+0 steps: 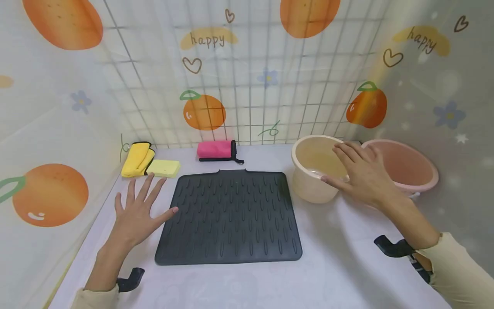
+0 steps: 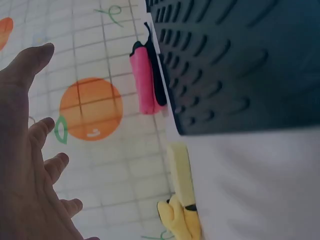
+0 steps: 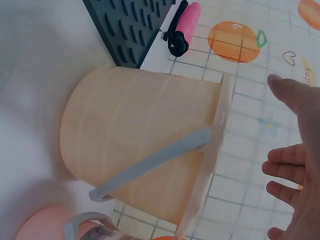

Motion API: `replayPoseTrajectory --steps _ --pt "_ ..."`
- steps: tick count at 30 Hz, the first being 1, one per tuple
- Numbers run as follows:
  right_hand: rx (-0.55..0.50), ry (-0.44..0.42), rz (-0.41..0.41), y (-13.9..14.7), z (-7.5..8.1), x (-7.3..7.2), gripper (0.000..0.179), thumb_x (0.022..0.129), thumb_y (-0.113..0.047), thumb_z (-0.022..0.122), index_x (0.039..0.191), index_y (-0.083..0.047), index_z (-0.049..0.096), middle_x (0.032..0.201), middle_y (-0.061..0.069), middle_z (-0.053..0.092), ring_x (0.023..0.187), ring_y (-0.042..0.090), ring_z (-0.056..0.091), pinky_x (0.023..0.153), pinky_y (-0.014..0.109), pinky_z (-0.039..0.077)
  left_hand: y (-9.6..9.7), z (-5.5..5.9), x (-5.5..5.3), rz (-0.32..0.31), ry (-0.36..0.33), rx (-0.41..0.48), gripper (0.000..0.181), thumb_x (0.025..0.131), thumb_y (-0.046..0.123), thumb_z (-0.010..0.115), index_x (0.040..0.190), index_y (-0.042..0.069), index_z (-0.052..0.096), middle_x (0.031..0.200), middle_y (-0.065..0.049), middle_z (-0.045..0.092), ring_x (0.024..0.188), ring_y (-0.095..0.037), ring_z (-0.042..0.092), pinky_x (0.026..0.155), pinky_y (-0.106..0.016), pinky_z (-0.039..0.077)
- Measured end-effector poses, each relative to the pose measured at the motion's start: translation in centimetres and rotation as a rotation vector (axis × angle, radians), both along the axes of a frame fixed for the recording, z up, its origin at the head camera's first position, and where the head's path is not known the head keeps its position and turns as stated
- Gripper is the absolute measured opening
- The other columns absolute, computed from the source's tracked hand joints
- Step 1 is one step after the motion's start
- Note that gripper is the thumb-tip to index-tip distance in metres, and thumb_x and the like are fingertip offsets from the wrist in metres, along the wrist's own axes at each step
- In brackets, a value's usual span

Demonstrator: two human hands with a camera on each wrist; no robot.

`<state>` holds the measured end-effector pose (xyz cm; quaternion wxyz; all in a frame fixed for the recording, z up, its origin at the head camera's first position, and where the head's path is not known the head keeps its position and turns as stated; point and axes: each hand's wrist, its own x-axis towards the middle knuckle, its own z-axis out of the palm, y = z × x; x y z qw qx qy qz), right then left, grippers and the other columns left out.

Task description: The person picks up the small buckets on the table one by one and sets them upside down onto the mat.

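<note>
Now both grips spread: left hand (image 1: 137,214) beside black mat (image 1: 231,216), right hand (image 1: 362,174) over beige bucket (image 1: 310,171).

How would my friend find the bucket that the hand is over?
Start at the big black mat in the middle of the table. Just right of it stand two buckets, with the right hand above the nearer one. That cream bucket sits beside the mat; its neighbour, the pink bucket, is farther right.

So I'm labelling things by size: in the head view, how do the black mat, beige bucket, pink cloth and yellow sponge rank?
Largest to smallest, as they look:
1. black mat
2. beige bucket
3. pink cloth
4. yellow sponge
The last two look close, and the cloth lies farther back, so that order is unsure.
</note>
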<state>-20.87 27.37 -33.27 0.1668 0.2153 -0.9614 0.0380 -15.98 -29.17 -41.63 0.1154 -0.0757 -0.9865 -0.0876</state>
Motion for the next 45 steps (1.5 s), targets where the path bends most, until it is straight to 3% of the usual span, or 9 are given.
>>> replayPoseTrajectory --steps 6,11,21,32,45 --pt "-0.037 0.061 0.070 -0.5 -0.4 -0.2 0.078 0.086 -0.051 0.070 0.142 0.000 0.050 0.145 0.019 0.047 0.137 0.038 0.036 0.107 0.069 0.017 1.7 -0.5 -0.4 -0.030 -0.007 0.051 0.093 0.088 0.071 0.054 0.162 0.029 0.015 0.167 -0.008 0.008 0.149 -0.045 -0.005 0.106 -0.078 -0.001" --pt "-0.074 0.121 0.108 -1.2 -1.0 -0.5 0.071 0.083 -0.044 0.075 0.136 -0.002 0.056 0.137 0.018 0.053 0.131 0.037 0.043 0.101 0.066 0.025 3.6 -0.9 -0.6 -0.064 -0.015 0.147 0.093 0.088 0.067 0.058 0.162 0.030 0.015 0.167 -0.009 0.010 0.148 -0.047 0.001 0.106 -0.077 0.003" --pt "-0.101 0.112 0.101 -3.0 -2.1 -1.1 0.059 0.084 -0.038 0.078 0.128 -0.002 0.063 0.128 0.018 0.060 0.121 0.037 0.049 0.095 0.061 0.031 6.7 -1.9 -1.6 -0.082 -0.053 0.243 0.093 0.088 0.064 0.062 0.161 0.029 0.017 0.166 -0.011 0.013 0.149 -0.046 0.005 0.108 -0.075 0.005" --pt "-0.118 0.147 0.154 -4.0 -3.9 -2.3 0.050 0.083 -0.032 0.081 0.118 0.001 0.067 0.118 0.018 0.065 0.112 0.036 0.055 0.094 0.057 0.034 9.2 -3.2 -2.6 -0.133 -0.058 0.363 0.090 0.088 0.066 0.061 0.161 0.035 0.017 0.166 -0.004 0.015 0.150 -0.040 0.010 0.107 -0.076 0.011" --pt "-0.112 0.204 0.199 -4.3 -5.0 -3.4 0.041 0.079 -0.027 0.085 0.107 -0.001 0.071 0.106 0.014 0.068 0.101 0.033 0.057 0.084 0.054 0.039 12.3 -3.5 -3.4 -0.202 -0.055 0.465 0.085 0.089 0.064 0.062 0.159 0.040 0.020 0.164 0.001 0.020 0.149 -0.032 0.015 0.105 -0.077 0.017"
